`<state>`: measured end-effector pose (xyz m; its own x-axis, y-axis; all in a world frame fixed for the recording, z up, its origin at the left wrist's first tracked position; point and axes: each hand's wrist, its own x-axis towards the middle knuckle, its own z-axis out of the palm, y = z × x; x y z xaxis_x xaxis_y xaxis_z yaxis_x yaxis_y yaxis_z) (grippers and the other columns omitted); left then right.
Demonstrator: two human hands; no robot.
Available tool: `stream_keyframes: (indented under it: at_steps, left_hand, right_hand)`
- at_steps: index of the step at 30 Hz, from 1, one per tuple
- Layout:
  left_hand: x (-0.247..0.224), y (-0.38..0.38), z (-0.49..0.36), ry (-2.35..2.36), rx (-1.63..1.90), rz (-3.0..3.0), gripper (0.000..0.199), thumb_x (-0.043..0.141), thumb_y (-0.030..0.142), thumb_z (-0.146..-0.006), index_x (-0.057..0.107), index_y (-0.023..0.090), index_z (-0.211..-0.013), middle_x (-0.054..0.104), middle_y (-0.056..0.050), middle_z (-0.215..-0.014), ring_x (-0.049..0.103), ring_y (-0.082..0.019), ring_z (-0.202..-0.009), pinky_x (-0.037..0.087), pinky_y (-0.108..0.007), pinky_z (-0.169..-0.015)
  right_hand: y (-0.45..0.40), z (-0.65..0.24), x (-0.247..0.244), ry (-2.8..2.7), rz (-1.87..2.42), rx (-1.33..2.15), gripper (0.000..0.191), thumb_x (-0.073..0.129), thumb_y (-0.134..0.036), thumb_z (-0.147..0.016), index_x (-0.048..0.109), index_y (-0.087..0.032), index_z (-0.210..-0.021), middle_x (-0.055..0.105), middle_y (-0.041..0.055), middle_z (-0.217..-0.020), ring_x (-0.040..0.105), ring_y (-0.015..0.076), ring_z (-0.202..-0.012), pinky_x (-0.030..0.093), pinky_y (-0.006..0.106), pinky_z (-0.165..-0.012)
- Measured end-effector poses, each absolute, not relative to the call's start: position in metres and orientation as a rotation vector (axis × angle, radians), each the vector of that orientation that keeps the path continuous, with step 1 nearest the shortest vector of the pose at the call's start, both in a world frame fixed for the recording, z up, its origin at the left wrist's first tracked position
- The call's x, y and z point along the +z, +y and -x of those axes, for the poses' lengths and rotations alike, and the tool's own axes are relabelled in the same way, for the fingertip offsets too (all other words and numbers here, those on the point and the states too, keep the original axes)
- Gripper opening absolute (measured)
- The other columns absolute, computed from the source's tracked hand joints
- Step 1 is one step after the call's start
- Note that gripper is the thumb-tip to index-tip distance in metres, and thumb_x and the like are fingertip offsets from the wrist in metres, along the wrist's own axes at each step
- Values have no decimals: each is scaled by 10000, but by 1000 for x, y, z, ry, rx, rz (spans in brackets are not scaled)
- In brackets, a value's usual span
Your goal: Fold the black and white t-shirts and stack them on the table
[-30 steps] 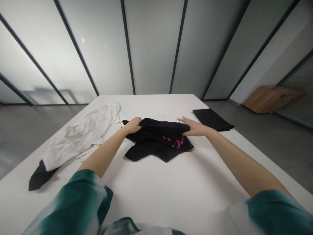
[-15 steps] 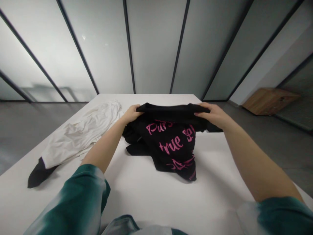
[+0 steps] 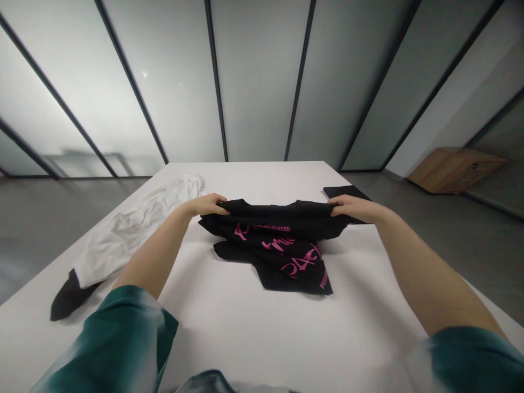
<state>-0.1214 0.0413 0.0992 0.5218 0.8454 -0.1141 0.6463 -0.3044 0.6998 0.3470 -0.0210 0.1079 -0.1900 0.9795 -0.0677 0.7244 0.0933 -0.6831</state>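
A black shirt [image 3: 282,218] with pink lettering hangs between my two hands, its upper edge stretched sideways. Its lower part lies crumpled on the white table [image 3: 262,333]. My left hand [image 3: 208,204] is closed on the upper left corner of the shirt. At the upper right corner, my right hand [image 3: 351,207] grips the cloth between thumb and fingers. The undersides of both grips are partly hidden by the fabric.
A white garment [image 3: 139,226] with a black end [image 3: 71,297] lies along the left side of the table. Behind my right hand is a flat dark item [image 3: 347,191]. A wooden cabinet [image 3: 456,169] stands on the floor at right.
Both hands have moved slightly lower in view and farther apart, with the shirt's upper edge lowered and spread wider. More of the dark item behind my right hand now shows.
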Motion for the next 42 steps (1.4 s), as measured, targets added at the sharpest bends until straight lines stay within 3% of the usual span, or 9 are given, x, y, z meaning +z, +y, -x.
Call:
stream_keyframes:
  at_steps: [6,14,16,19,23,27,32,38,42]
  left_hand:
    - [117,61,137,922,849,-1654,306,751,342,-595,607,174,-806,631,-29,-706,636,-186,-642,541,-328,-624]
    - [150,108,64,1704,1696,-2009,428,572,274,-818,552,181,-1235,627,-137,-1236,566,-293,-1198,470,-445,-992]
    - [139,92,54,1877,1536,-2228,394,548,313,-852,571,182,-1223,623,-149,-1263,539,-314,-1243,435,-459,-1026]
    - [104,63,50,1944,764,-2408,324,511,438,-879,656,188,-1027,705,-138,-1056,633,-329,-1085,481,-443,-933]
    - [51,40,53,1802,5,-2318,506,438,625,-882,681,187,-956,712,-151,-1041,667,-329,-1004,506,-402,-839]
    - [28,32,51,1876,92,-2326,636,318,653,-925,652,150,-1123,633,-206,-1235,587,-358,-1172,466,-449,-933]
    - [17,22,46,1949,141,-2289,746,238,673,-944,508,136,-1386,524,-239,-1400,470,-410,-1309,398,-539,-1010]
    - [0,31,88,1848,196,-2310,752,215,567,-981,199,90,-1562,375,-230,-1554,343,-332,-1446,250,-543,-1148]
    - [6,44,126,1956,16,-2337,627,292,457,-977,365,122,-1501,387,-194,-1560,296,-363,-1464,151,-626,-1163]
  right_hand:
    - [0,-361,130,-1455,1274,1015,306,614,-353,-631,682,-219,-898,694,47,-780,644,229,-649,539,356,-589]
    - [94,-296,157,-1551,1218,-181,371,557,-350,-850,597,-187,-1181,635,148,-1223,563,297,-1180,462,484,-993]
    - [83,-284,141,-1651,1280,-320,337,533,-320,-864,617,-171,-1154,643,162,-1220,565,305,-1171,449,475,-998]
    - [52,-273,99,-1863,1501,-227,239,484,-278,-882,667,-177,-999,711,124,-1002,642,268,-955,488,395,-877]
    - [24,-279,44,-2071,1889,46,221,501,-293,-882,696,-189,-894,725,97,-891,658,248,-861,483,329,-774]
    - [18,-296,10,-2217,1855,181,288,498,-283,-901,708,-156,-1051,687,144,-1164,630,267,-1087,461,346,-936]
    - [15,-305,-11,-2039,1818,275,518,440,-343,-956,490,-119,-1420,489,186,-1484,462,301,-1368,364,428,-1120]
    - [19,-313,-16,-1888,1846,363,565,383,-295,-967,383,-93,-1495,463,191,-1507,452,281,-1387,325,430,-1167]
    - [25,-326,-11,-1954,1896,297,557,452,-172,-886,473,-79,-1436,529,192,-1448,499,286,-1344,349,396,-1147]
